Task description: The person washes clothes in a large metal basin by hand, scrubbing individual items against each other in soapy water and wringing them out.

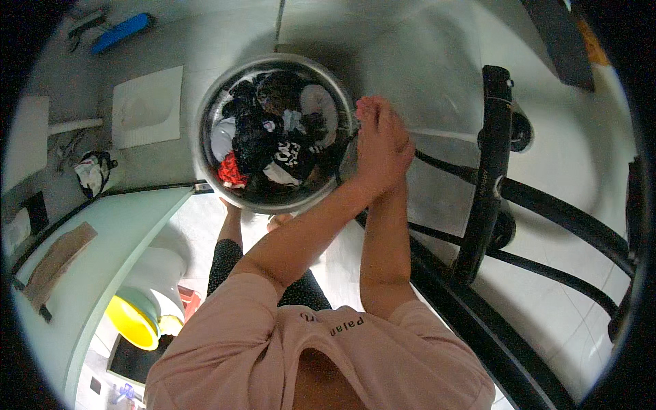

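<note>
My left hand [375, 146] and my right hand [404, 148] are pressed together just right of a round metal basin [203, 169]. The left forearm crosses in front of the right wrist, and the hands overlap, so part of the right hand is hidden. Whether anything lies between the fingers cannot be made out. Inside the basin are dark clothes [253, 148], a red patterned cloth [232, 170], a pale grey cloth [222, 137] and a black garment [288, 154] with white lettering. My feet show at the basin's near edge.
A black metal frame [484, 179] with curved bars stands close on my right. To the left, a glass door [110, 246] stands ajar, with a yellow basin [134, 323] beyond it. A white ceramic squat pan [148, 108] and a blue brush [122, 33] lie at the upper left.
</note>
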Tool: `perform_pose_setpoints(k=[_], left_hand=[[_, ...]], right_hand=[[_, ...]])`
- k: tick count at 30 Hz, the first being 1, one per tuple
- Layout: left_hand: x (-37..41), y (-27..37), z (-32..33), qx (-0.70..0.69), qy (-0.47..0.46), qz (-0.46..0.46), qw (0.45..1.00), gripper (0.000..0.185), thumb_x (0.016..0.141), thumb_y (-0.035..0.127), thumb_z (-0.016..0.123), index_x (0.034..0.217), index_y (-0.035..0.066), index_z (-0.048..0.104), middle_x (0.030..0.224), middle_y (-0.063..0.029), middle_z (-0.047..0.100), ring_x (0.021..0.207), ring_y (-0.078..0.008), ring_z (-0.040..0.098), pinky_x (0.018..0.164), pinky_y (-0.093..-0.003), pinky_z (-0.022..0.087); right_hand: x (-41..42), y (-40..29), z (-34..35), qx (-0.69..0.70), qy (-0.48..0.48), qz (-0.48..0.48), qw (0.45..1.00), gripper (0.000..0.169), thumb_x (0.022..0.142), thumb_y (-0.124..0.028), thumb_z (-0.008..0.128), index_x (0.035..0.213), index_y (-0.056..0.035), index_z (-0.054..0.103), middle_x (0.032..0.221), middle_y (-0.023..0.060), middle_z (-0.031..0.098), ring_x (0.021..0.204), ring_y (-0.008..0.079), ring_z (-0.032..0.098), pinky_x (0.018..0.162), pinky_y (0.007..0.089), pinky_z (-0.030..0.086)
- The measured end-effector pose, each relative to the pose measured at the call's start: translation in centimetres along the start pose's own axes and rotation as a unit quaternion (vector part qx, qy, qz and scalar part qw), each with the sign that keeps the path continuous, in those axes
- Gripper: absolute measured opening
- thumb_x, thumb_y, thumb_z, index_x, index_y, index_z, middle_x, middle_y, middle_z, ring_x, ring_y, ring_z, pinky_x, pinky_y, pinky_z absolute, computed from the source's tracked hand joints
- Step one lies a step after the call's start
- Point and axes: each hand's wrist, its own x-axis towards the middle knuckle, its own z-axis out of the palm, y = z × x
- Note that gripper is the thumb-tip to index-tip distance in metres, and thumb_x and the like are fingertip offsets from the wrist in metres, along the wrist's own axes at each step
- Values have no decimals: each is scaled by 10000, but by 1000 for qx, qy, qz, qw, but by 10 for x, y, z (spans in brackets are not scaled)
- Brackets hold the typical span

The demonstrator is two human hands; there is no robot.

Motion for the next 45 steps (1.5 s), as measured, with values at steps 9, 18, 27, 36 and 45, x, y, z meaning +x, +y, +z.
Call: perform_pose_setpoints(k=[9, 18, 27, 36, 45], left_hand=[[42, -67, -7, -179, -217, -239, 929, 544, 822, 303, 608, 1232, -31, 481, 1269, -213, 439, 1011, -393, 545, 852, -408, 459], [-27, 4, -48, -765, -235, -407, 441, 455, 874, 327, 578, 1196, 20, 483, 1046, -160, 596, 916, -265, 599, 771, -400, 510], [58, -14, -35, -203, -162, -49, 964, 499, 906, 327, 530, 1273, -1, 448, 1213, -234, 516, 1138, -335, 498, 967, -415, 397], [133, 106, -84, -518, -366, -61, 771, 376, 909, 202, 534, 1224, 0, 497, 1222, -181, 539, 1099, -297, 558, 932, -397, 445], [152, 138, -45, -497, -327, 118, 795, 330, 815, 249, 666, 963, -28, 564, 846, -128, 640, 816, -229, 642, 710, -354, 511]], right_hand=[[-57, 11, 6, 24, -1, 7, 1000, 352, 968, -198, 380, 1225, 33, 446, 1171, 173, 527, 1050, 287, 539, 923, 381, 448], [38, 0, 0, 318, 105, 12, 942, 404, 938, -159, 302, 1243, 58, 455, 1300, 199, 449, 1221, 306, 424, 1029, 360, 372], [-18, 20, -18, -282, -32, -85, 955, 438, 899, -278, 489, 1223, 18, 489, 1210, 125, 536, 1114, 267, 499, 958, 365, 376], [-34, 42, -32, -379, -52, -99, 919, 494, 856, -318, 611, 1215, 8, 516, 1197, 95, 563, 1080, 212, 519, 920, 319, 386], [-48, 48, -19, -613, -117, -144, 768, 389, 917, -293, 488, 1193, -21, 524, 1200, 135, 575, 1096, 300, 538, 916, 387, 412]])
